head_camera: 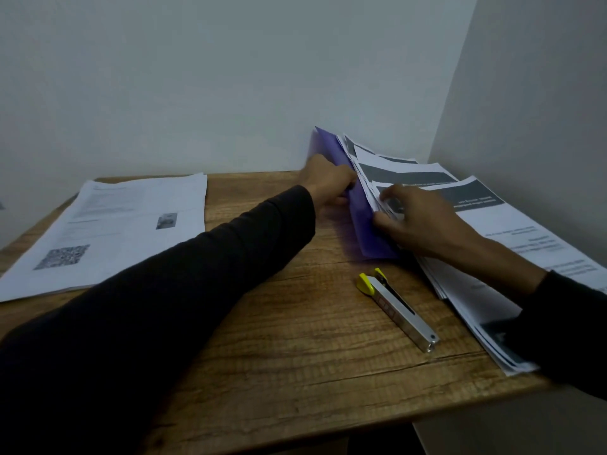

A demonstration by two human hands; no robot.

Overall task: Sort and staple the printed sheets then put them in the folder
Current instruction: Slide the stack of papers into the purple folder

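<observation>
Wooden table [295, 323] in a wall corner. At 1 o'clock, left hand [328, 180] grips thin purple plastic folder's [358, 208] flap; right hand [417, 221] w/ curled fingers [381, 221] pinches fanned printed paper sheets [394, 172]. Both look light, floppy, prob. slippery; best held at edges.

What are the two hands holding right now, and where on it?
The left hand grips the purple folder cover at its left edge, holding it up. The right hand pinches the edges of the sheets inside.

Grained wood table [295, 339]; shiny metal stapler [402, 311]; translucent plastic folder [364, 221].
</observation>
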